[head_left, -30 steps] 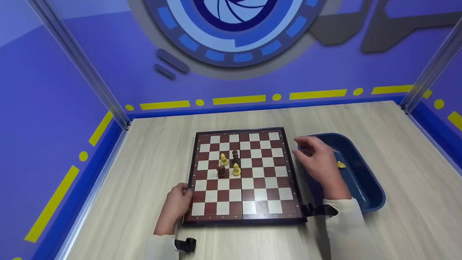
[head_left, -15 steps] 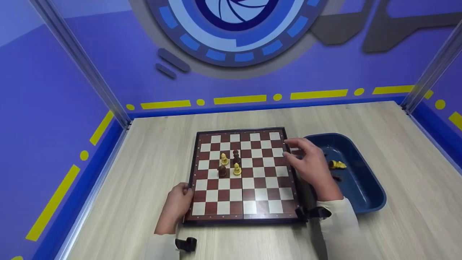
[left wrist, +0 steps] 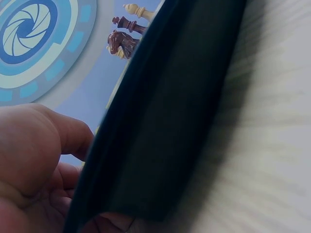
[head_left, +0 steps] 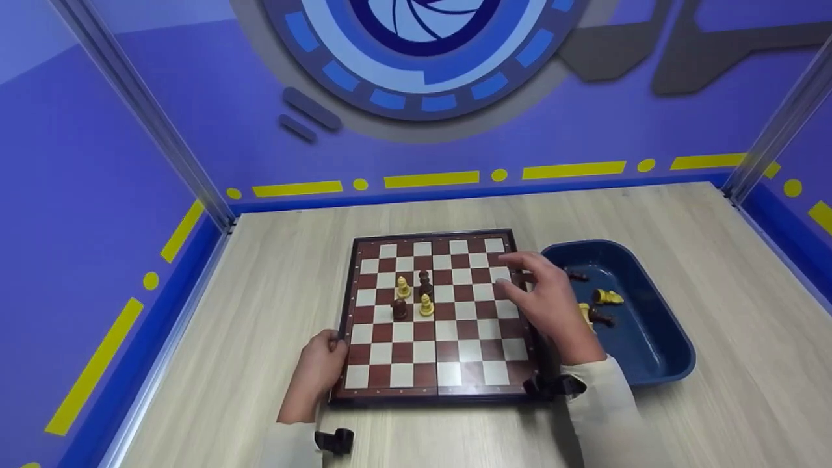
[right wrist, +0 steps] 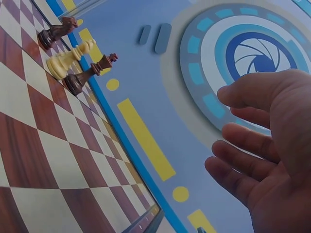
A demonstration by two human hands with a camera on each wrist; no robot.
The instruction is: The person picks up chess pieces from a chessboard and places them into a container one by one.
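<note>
Right hand (head_left: 551, 302): holds nothing, thumb and fingers curved and parted. Beneath it, right rim of the chessboard (head_left: 478, 292). Main hazard, as I judge it: a low sweep leftward could catch that rim and jog the board. The black wrist mount (head_left: 560, 385), over the near right corner, might snag too; contact there I cannot tell.

Just right of this hand, partly under its wrist: blue tray (head_left: 640, 348), with a light piece (head_left: 608, 297) and a dark piece (head_left: 601, 317) lying loose among others. A dipping forearm could tip it.

Left of this hand, well apart: two light bishops (head_left: 426, 305), a dark knight (head_left: 400, 308) and a dark king (head_left: 425, 283), upright and close-set. Knocking one would likely topple a neighbour.

Farther left: left hand (head_left: 322, 361) grips the board's left edge. A tug or lift there would shift all four.

Pose: right forearm slants forward and leftward, fingertips toward the board, thumb on the near side. Left forearm reaches forward, low against the bench (head_left: 286, 260).
</note>
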